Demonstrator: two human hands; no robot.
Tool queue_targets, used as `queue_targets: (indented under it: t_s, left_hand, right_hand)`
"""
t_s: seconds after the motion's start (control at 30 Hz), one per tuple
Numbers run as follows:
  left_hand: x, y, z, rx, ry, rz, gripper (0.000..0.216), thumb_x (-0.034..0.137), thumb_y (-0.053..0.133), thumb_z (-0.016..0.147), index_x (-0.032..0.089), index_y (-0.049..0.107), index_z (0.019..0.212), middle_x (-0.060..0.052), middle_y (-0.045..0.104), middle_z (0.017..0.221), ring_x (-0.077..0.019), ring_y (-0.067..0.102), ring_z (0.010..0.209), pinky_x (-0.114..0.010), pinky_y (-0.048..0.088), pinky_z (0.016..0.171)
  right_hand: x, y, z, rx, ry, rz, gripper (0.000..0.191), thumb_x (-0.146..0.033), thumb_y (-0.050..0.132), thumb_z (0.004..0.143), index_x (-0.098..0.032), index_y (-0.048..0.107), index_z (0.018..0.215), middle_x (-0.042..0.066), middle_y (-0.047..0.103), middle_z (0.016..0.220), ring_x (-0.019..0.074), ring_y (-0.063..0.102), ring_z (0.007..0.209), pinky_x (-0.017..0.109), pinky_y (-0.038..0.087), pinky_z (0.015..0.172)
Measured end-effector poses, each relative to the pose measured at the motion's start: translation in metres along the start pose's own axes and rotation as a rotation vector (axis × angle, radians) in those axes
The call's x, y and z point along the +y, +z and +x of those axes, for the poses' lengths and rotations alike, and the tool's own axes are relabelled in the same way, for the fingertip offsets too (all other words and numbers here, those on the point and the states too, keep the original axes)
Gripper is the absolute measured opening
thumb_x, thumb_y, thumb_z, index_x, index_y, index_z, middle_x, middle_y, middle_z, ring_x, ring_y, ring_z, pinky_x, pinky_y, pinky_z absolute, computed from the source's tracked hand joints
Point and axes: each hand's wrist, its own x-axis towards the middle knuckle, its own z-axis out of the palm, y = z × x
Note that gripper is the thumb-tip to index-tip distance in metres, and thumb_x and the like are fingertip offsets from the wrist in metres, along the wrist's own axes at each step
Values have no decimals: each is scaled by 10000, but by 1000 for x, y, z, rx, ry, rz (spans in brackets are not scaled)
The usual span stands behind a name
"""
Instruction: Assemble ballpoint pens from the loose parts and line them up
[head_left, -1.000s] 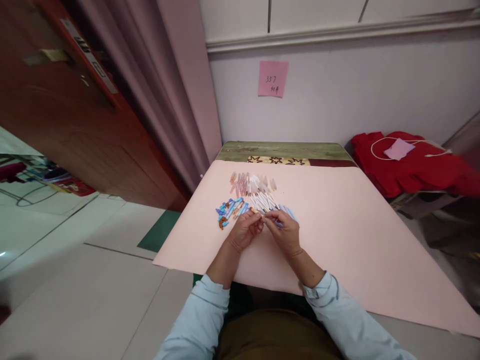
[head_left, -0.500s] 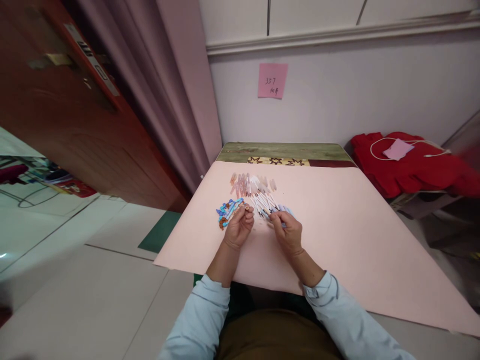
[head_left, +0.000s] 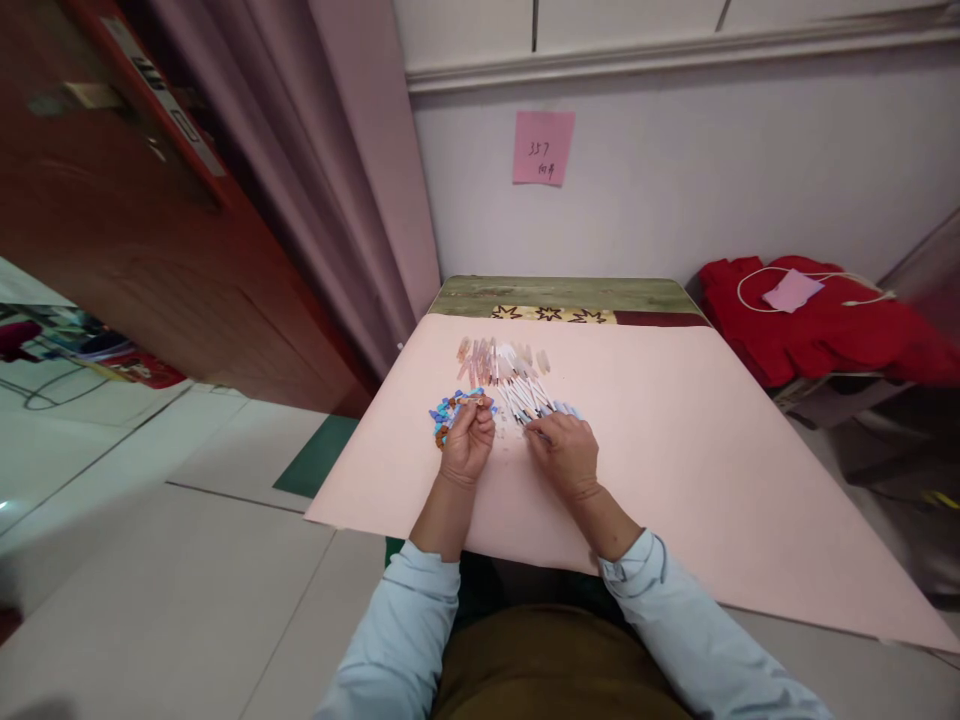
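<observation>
**Hands at the pen parts on the pink sheet**

A pink sheet (head_left: 675, 470) covers most of the table (head_left: 562, 295) in front of me, leaving a green strip of tabletop bare at the far edge by the wall. A pink note (head_left: 543, 147) is stuck on that wall. To my left hang a curtain (head_left: 330, 170) and a dark red door (head_left: 112, 230); to my right a red cloth (head_left: 817, 325) lies in a heap with a white cord (head_left: 780, 280) and a small pink paper on it. Nothing lies between me and the small parts.

Those parts sit in three clusters near the middle of the sheet: pale tubes (head_left: 495, 360) farthest from me, blue caps (head_left: 450, 412) to the left, and white refills (head_left: 529, 397) to the right.

My left hand (head_left: 466, 445) is curled, fingertips pinched on a small piece just over the blue caps; the piece is too small to name. My right hand (head_left: 568, 455) rests knuckles up on the sheet, its fingertips closed around the near end of a refill at the edge of the white cluster. Both forearms come in from the near edge of the table, in light blue sleeves, wrists bare, hands a little apart.
</observation>
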Motion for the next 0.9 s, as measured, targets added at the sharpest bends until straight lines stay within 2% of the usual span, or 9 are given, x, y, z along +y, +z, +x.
queue_targets:
  t_s: [0.13, 0.3, 0.43, 0.6, 0.73, 0.9]
  left_hand:
    - [-2, -1, 1, -8, -19, 27, 200, 133, 447, 949, 112, 612, 839, -44, 587, 807, -16, 471, 555, -82, 401, 469]
    - [-3, -1, 1, -2, -3, 74, 134, 155, 518, 922, 127, 603, 823, -36, 597, 796, -16, 457, 543, -89, 380, 463]
    - [-4, -3, 2, -17, -11, 131, 49, 166, 623, 859, 140, 598, 826, -27, 609, 799, -14, 451, 530, -96, 368, 448]
    - [-7, -8, 3, -71, -43, 177, 87, 188, 673, 821, 132, 614, 851, -42, 640, 827, -20, 476, 539, -106, 398, 458]
    - [-8, -10, 2, -114, -75, 208, 102, 163, 679, 809, 124, 629, 889, -58, 668, 866, -19, 501, 550, -102, 422, 477]
    - [-9, -9, -1, -110, -143, 250, 166, 142, 677, 806, 111, 639, 965, -77, 696, 889, -28, 551, 572, -98, 464, 505]
  right_hand:
    - [-1, 3, -2, -53, -86, -74, 131, -270, 613, 875, -239, 709, 792, 22, 618, 723, 172, 503, 750, 317, 284, 721]
    - [-11, 4, -3, -132, -242, -49, 159, -308, 592, 902, -239, 697, 805, 17, 601, 744, 168, 479, 754, 318, 271, 719]
    - [-17, 5, -3, -168, -282, -25, 169, -328, 602, 901, -227, 691, 799, 22, 587, 740, 172, 482, 752, 317, 281, 711]
    - [-20, 7, -2, -176, -298, -25, 212, -286, 580, 912, -213, 674, 737, 24, 584, 704, 168, 502, 734, 312, 309, 702]
    - [-19, 5, -3, -92, -243, 42, 172, -268, 549, 923, -210, 667, 812, 26, 635, 749, 165, 558, 762, 296, 362, 722]
    - [-15, -1, -3, 119, 6, 311, 127, -224, 522, 922, -202, 646, 930, 18, 684, 837, 128, 611, 731, 241, 445, 695]
